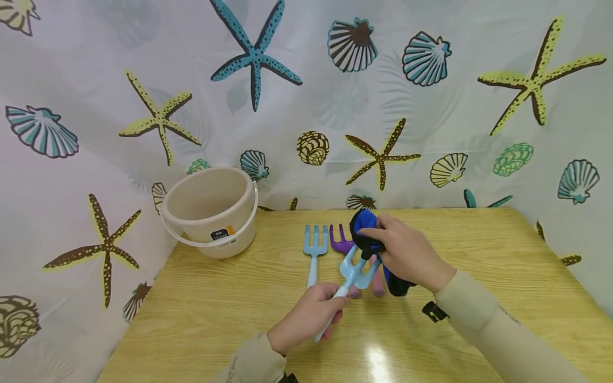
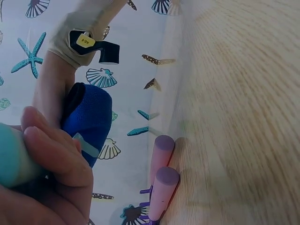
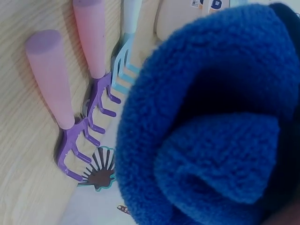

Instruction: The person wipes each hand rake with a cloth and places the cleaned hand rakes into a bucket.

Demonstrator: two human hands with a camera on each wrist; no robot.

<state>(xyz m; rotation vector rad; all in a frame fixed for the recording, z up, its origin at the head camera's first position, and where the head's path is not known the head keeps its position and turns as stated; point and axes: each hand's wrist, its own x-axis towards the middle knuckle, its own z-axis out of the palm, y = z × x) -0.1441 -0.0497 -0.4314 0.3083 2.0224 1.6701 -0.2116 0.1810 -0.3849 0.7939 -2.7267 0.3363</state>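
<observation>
My left hand point(image 1: 311, 314) grips the pale handle of a light blue garden hand fork point(image 1: 353, 274), its tines pointing up and away. In my right hand point(image 1: 412, 252) is a bunched blue fleecy cloth point(image 1: 366, 219) with black edging, held around the tips of that fork's tines. The right wrist view shows the cloth point(image 3: 220, 154) folded over thickly, hiding most of the hand. In the left wrist view, the left fingers point(image 2: 56, 164) curl round the handle. Behind the hands, a second light blue fork point(image 1: 315, 249) lies on the table.
Two purple forks with pink handles point(image 3: 49, 77) lie side by side on the wooden table point(image 1: 230, 303), partly behind the hands. A cream bucket point(image 1: 232, 234) with a wire-like handle stands at the back left. A curtain point(image 1: 297, 106) printed with shells and starfish hangs behind.
</observation>
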